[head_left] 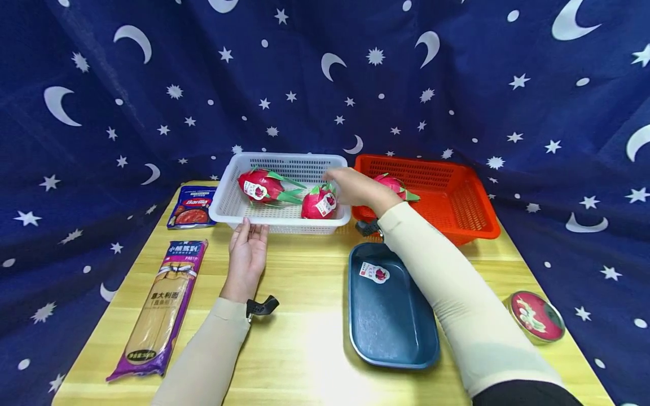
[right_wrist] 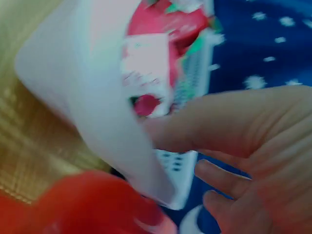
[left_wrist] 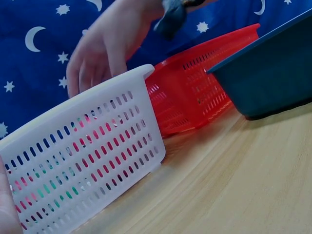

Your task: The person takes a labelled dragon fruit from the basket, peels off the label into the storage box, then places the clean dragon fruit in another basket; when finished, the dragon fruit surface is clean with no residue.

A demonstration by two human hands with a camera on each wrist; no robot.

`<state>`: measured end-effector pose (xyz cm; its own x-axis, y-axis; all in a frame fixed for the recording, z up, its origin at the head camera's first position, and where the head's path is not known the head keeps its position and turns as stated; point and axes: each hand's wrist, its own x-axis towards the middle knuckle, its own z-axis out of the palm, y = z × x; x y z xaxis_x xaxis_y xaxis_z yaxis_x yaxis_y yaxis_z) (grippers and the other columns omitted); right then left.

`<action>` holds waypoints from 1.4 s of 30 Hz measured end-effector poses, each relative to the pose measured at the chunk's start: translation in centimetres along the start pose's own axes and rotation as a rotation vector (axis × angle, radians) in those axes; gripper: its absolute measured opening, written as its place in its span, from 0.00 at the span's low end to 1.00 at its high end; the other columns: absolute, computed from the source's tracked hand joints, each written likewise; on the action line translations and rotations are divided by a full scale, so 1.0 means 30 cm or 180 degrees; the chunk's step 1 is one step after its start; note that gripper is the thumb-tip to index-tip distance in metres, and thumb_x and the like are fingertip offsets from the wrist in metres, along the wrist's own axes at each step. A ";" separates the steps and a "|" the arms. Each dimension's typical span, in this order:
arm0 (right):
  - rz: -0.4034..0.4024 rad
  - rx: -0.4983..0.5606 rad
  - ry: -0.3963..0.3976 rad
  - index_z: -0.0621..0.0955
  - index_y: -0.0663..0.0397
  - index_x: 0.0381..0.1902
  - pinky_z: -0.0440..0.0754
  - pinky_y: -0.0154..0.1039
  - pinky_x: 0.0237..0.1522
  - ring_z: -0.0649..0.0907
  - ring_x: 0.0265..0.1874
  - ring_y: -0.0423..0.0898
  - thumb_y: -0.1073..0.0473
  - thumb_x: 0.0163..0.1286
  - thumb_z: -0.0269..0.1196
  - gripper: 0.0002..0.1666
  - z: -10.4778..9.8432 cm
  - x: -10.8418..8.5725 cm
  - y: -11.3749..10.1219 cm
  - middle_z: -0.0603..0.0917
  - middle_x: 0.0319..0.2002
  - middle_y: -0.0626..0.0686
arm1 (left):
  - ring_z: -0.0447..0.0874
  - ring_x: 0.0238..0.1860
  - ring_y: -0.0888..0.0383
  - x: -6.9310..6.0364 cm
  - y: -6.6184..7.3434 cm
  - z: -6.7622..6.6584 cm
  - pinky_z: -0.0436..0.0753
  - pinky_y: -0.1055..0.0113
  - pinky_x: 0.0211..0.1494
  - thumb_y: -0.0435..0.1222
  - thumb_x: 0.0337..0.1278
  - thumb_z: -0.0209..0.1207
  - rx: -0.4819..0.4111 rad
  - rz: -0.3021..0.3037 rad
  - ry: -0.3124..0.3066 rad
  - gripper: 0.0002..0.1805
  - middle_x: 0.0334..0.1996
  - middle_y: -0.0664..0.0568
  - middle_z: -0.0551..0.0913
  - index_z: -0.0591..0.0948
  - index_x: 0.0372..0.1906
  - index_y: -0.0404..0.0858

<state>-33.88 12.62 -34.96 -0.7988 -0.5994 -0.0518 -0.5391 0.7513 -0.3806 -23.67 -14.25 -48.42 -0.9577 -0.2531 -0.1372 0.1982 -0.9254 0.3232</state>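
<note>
White plastic basket (head_left: pixel 299 223), eleven o'clock on the table (head_left: pixel 304 270). Hazards, as judged: the round dragon fruit (head_left: pixel 311 206), at the basket's four, may slip if its smooth skin is gripped loosely; a snagged rim could tip the basket. Right hand (head_left: pixel 355 186), at three: fingers parted, nothing pinched; contact with fruit cannot be told. Left hand (head_left: pixel 247 259), at seven: fingers extended against the rim. Materials: slotted walls, rounded corners; glossy red skin, green pointed scales, paper-like label.
</note>
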 end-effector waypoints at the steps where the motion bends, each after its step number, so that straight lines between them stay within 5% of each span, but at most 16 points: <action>1: 0.0076 -0.0043 -0.0126 0.75 0.57 0.72 0.73 0.49 0.68 0.75 0.64 0.56 0.77 0.61 0.73 0.42 0.008 0.024 0.004 0.77 0.67 0.61 | 0.80 0.44 0.53 -0.001 -0.001 0.003 0.82 0.60 0.61 0.33 0.80 0.54 0.0006 -0.0010 -0.0003 0.06 0.42 0.44 0.76 0.74 0.47 0.32; 6: 0.0198 -0.0477 -0.0552 0.68 0.47 0.78 0.74 0.48 0.66 0.73 0.61 0.55 0.70 0.53 0.82 0.57 0.069 0.100 0.031 0.77 0.67 0.57 | 0.79 0.46 0.53 -0.008 -0.005 0.005 0.81 0.60 0.63 0.34 0.81 0.53 0.0056 -0.0042 -0.0031 0.08 0.45 0.44 0.75 0.72 0.52 0.33; 12: 0.0040 -0.1000 -0.0337 0.68 0.44 0.80 0.49 0.57 0.77 0.74 0.66 0.55 0.65 0.51 0.83 0.60 0.133 0.131 0.040 0.77 0.70 0.54 | 0.79 0.46 0.53 -0.003 0.001 0.000 0.80 0.61 0.63 0.34 0.81 0.52 0.0063 -0.0022 -0.0136 0.07 0.47 0.43 0.76 0.72 0.51 0.33; 17: -0.0066 -0.0890 -0.0226 0.69 0.43 0.79 0.47 0.60 0.78 0.73 0.69 0.53 0.52 0.57 0.82 0.54 0.150 0.142 0.033 0.76 0.71 0.53 | 0.80 0.46 0.53 0.006 0.007 0.001 0.81 0.61 0.62 0.34 0.81 0.53 0.0015 -0.0036 -0.0099 0.09 0.48 0.42 0.75 0.71 0.53 0.30; 23: -0.0212 -0.0649 -0.0311 0.68 0.48 0.80 0.62 0.52 0.75 0.72 0.69 0.54 0.46 0.64 0.78 0.51 0.178 0.156 0.003 0.73 0.72 0.57 | 0.80 0.46 0.53 0.001 0.003 0.000 0.81 0.61 0.62 0.34 0.81 0.53 0.0095 -0.0001 -0.0032 0.09 0.47 0.43 0.76 0.73 0.52 0.31; 27: -0.0217 -0.0384 -0.0303 0.70 0.47 0.77 0.74 0.45 0.68 0.76 0.62 0.52 0.56 0.66 0.77 0.44 0.191 0.161 -0.020 0.74 0.67 0.57 | 0.80 0.46 0.53 0.001 -0.001 -0.001 0.81 0.61 0.63 0.34 0.81 0.53 0.0158 0.0021 -0.0027 0.09 0.47 0.43 0.75 0.72 0.53 0.31; 34: -0.0060 -0.0444 -0.0239 0.74 0.51 0.74 0.71 0.44 0.70 0.76 0.63 0.52 0.75 0.66 0.69 0.40 0.210 0.171 -0.024 0.78 0.65 0.57 | 0.79 0.46 0.54 0.003 -0.007 -0.004 0.81 0.62 0.62 0.34 0.81 0.54 0.0204 0.0022 -0.0027 0.15 0.48 0.43 0.74 0.68 0.60 0.29; 42: 0.0031 -0.0899 -0.0251 0.82 0.59 0.62 0.76 0.46 0.63 0.80 0.54 0.54 0.59 0.66 0.77 0.28 0.242 0.200 -0.022 0.81 0.54 0.58 | 0.78 0.50 0.53 0.003 -0.004 -0.005 0.79 0.61 0.66 0.34 0.82 0.52 0.0208 0.0035 -0.0047 0.17 0.55 0.41 0.71 0.65 0.64 0.29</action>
<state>-36.38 6.52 -41.73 -0.7871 -0.6030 -0.1298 -0.5933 0.7977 -0.1082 -23.74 -14.22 -48.60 -0.9585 -0.2586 -0.1197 0.1953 -0.9020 0.3850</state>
